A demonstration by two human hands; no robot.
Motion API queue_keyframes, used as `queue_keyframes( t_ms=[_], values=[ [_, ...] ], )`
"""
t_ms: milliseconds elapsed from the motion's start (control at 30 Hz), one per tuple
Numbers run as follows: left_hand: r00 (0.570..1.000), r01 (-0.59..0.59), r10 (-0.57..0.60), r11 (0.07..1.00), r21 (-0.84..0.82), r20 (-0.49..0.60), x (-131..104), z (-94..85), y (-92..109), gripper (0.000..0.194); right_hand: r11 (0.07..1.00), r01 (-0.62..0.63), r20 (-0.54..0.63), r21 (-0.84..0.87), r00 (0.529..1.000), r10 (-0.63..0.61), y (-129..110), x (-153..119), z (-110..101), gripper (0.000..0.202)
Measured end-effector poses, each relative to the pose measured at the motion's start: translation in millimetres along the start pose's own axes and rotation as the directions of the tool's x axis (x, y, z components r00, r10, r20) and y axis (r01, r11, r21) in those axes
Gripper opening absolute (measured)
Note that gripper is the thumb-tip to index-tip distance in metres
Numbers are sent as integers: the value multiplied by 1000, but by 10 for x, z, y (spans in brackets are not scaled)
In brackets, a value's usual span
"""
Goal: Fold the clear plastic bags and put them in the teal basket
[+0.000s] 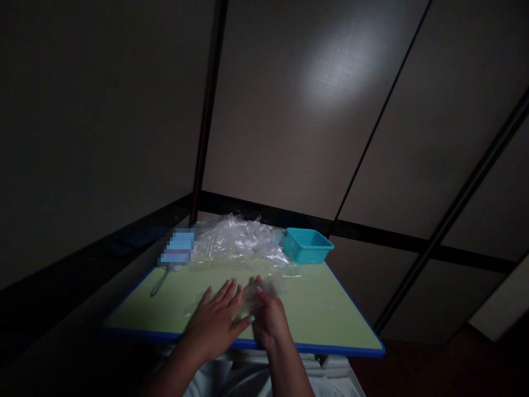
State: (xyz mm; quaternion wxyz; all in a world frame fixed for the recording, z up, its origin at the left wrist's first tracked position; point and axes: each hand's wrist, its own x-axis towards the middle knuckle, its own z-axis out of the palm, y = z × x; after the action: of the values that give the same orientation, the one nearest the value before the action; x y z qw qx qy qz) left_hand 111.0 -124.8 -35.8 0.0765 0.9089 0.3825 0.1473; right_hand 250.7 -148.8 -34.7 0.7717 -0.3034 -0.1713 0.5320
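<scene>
My left hand [219, 320] lies flat over the near part of the table, palm down with its fingers stretched out. Beside it, my right hand [270, 317] is turned on its side, thumb up, and pinches a clear plastic bag [252, 298]. Part of this bag is smeared by motion, and its lower edge passes by the left fingers. Beyond both hands, a loose heap of clear plastic bags [239, 237] spreads across the back of the table.
A turquoise plastic basket [308, 253] stands at the table's back right. At the back left lies a blurred-out blue item [178, 247] with a cord loop [159, 284]. The pale green table [330, 309] has a blue edge and sits against panelled walls [281, 138].
</scene>
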Motion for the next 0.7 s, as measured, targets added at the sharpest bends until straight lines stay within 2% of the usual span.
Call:
queue_keyframes(
  t_ms=[100,167,300,400,533,700],
  values=[
    [1000,6,-6,1000,4,-4,-4,3,4,69,997,45,-46,61,998,-43,-133,62,-47,71],
    [1000,10,-10,1000,4,-7,-2,10,2,68,996,63,-59,66,997,-59,-232,62,-83,74],
    [1000,15,-15,1000,3,-13,12,20,-3,68,994,60,-68,93,996,-54,-288,-56,-108,53],
    [1000,17,-17,1000,0,-11,18,19,0,67,989,26,-56,144,998,-18,-191,-213,-77,33],
    [1000,19,-19,1000,8,-8,14,19,0,66,984,27,-55,179,998,-17,-60,-421,-62,22],
    [1000,17,-17,1000,18,0,14,41,-18,64,966,-150,-11,209,988,156,-56,-572,-100,11]
  ],
)
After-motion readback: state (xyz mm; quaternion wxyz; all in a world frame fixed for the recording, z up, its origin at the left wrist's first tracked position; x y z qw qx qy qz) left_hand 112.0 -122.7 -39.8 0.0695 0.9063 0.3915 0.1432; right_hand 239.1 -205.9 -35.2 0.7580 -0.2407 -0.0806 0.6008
